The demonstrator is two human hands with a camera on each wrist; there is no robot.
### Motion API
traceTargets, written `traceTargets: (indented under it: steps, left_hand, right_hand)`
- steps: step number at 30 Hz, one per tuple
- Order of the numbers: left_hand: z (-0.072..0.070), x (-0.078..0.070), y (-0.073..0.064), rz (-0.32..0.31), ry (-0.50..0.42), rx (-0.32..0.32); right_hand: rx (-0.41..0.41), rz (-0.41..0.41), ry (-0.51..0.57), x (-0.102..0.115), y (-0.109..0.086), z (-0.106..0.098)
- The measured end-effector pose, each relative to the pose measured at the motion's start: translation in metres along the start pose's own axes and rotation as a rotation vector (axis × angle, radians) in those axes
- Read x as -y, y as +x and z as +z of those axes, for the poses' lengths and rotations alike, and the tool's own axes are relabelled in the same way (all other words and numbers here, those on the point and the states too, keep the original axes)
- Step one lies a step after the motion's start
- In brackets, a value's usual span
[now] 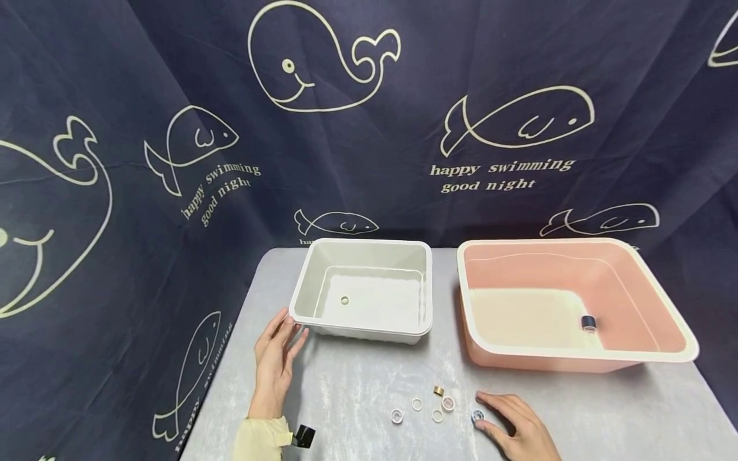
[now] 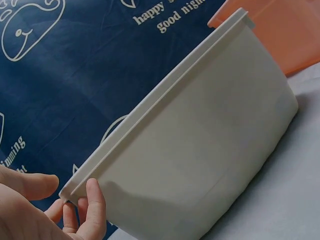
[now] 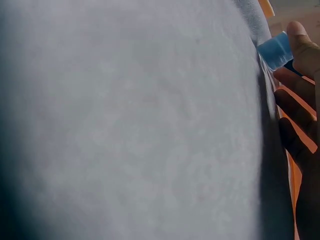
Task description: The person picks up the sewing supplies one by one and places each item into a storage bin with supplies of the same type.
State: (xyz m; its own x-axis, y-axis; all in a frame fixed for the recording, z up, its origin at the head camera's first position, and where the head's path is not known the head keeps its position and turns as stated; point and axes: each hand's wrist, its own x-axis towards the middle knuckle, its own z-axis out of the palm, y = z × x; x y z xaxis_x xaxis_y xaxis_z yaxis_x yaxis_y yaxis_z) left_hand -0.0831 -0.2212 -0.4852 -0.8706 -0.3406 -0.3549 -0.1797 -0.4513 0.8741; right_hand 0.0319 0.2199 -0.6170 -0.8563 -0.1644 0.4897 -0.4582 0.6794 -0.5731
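At the near left corner of a light grey plastic bin (image 1: pixel 369 332), my left hand (image 1: pixel 275 358) holds the rim, fingers around the corner in the left wrist view. One small ring (image 1: pixel 344 300) lies on the bin's floor. On the table to the right, my right hand (image 1: pixel 516 426) pinches a small blue roll (image 3: pixel 275 51) between thumb and index finger; the other fingers are spread. Left of that hand lie a white roll (image 1: pixel 396 416), a pinkish roll (image 1: pixel 448 403), a gold ring (image 1: pixel 439 390) and two thin white rings, one of them a loose ring (image 1: pixel 417 404).
A larger pink bin (image 1: pixel 553 363) with a white rim stands at the back right, holding one dark roll (image 1: pixel 588 323). Behind the grey table (image 1: pixel 346 410) hangs a dark blue curtain (image 1: pixel 375 160) with whale and fish drawings.
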Motion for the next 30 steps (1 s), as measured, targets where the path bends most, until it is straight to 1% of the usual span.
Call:
traceTargets:
  steps: [4, 8, 12, 15, 19, 26, 30]
  left_hand:
    - [0.001, 0.001, 0.006, 0.011, 0.001, 0.002]
    - [0.003, 0.001, 0.011, 0.008, 0.004, -0.002]
    - [0.004, 0.002, 0.014, 0.011, 0.009, -0.001]
    - [0.005, 0.003, 0.015, 0.024, 0.001, -0.003]
    - [0.005, 0.003, 0.016, 0.041, 0.03, 0.007]
    - [0.005, 0.005, 0.014, 0.066, 0.071, 0.007]
    - [0.005, 0.004, 0.012, 0.079, 0.089, 0.029]
  right_hand:
    - [0.008, -0.016, 0.013, 0.0, 0.001, 0.001]
    - [0.001, -0.039, 0.034, -0.001, 0.001, 0.002]
    - [0.017, -0.034, 0.015, 0.001, 0.003, 0.002]
    - [0.034, -0.026, -0.002, 0.004, 0.007, 0.004]
    - [0.019, -0.032, -0.002, 0.008, 0.012, 0.008]
    - [0.003, -0.09, -0.015, 0.015, 0.024, 0.021]
    - [0.014, -0.066, -0.039, 0.021, 0.03, 0.028]
